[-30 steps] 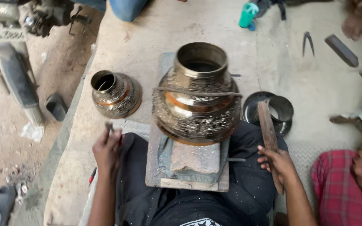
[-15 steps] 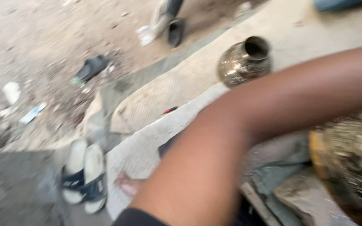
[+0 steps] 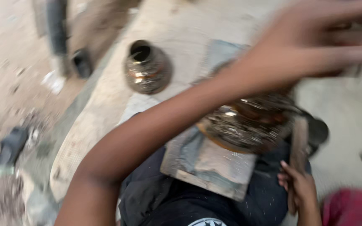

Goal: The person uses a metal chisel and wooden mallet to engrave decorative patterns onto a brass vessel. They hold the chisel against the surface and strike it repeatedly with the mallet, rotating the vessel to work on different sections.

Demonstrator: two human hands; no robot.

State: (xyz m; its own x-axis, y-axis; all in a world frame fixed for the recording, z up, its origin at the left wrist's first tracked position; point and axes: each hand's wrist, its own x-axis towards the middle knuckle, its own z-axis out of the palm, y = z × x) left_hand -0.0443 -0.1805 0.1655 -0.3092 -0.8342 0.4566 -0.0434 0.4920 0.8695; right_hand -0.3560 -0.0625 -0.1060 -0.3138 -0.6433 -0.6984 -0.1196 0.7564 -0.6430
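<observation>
Left hand [image 3: 315, 37] has swung, fingers spread, over the big pot [image 3: 248, 121]; right hand [image 3: 298, 188] grips a wooden stick [image 3: 299, 142].

Soft daylight is washing everything evenly, heavy motion blur is smearing the raised left hand [image 3: 315, 37], and glare is glinting off the engraved brass pot [image 3: 248, 123].

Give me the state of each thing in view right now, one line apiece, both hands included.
Left hand: raised across the view, motion-blurred, grip unreadable.
Right hand: fingers closed on the wooden stick.
Wooden stick: held upright beside the large pot.
Large engraved metal pot: resting on the block, partly hidden by the forearm.
Wooden block: lying on the lap.
Small metal pot: upright, mouth open, standing apart.
</observation>
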